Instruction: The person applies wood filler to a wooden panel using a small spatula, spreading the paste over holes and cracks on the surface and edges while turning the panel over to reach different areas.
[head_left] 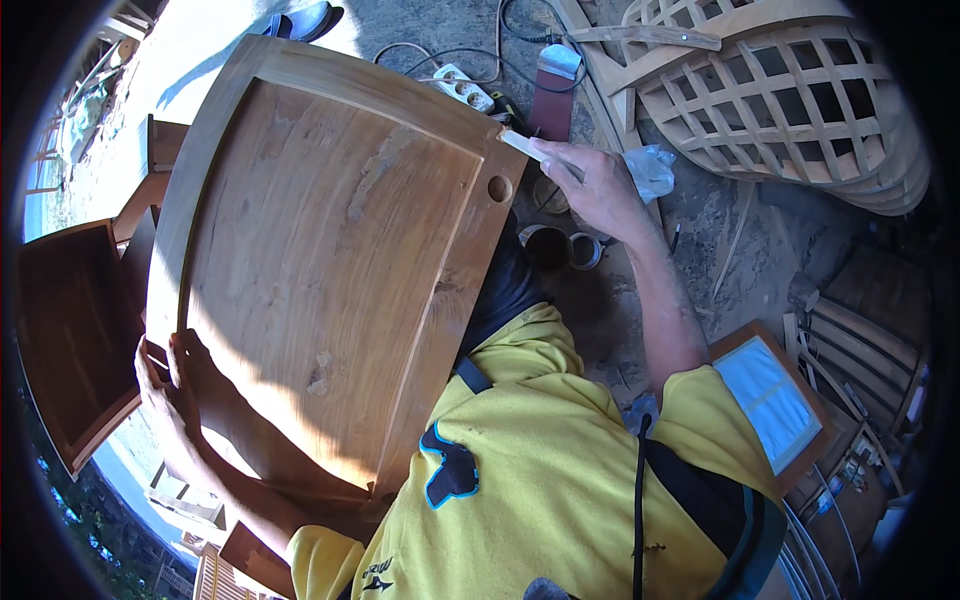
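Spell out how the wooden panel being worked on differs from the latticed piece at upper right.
The wooden panel has a solid, framed face; the latticed piece is crossed strips with open gaps. The panel is a warmer brown, the latticed piece paler. The panel has the left hand on its edge, while neither hand touches the latticed piece. Both look wooden.

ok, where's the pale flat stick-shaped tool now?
The pale flat stick-shaped tool is upper centre in the head view, held in the right hand, its tip at the far right corner of the brown framed wooden panel.
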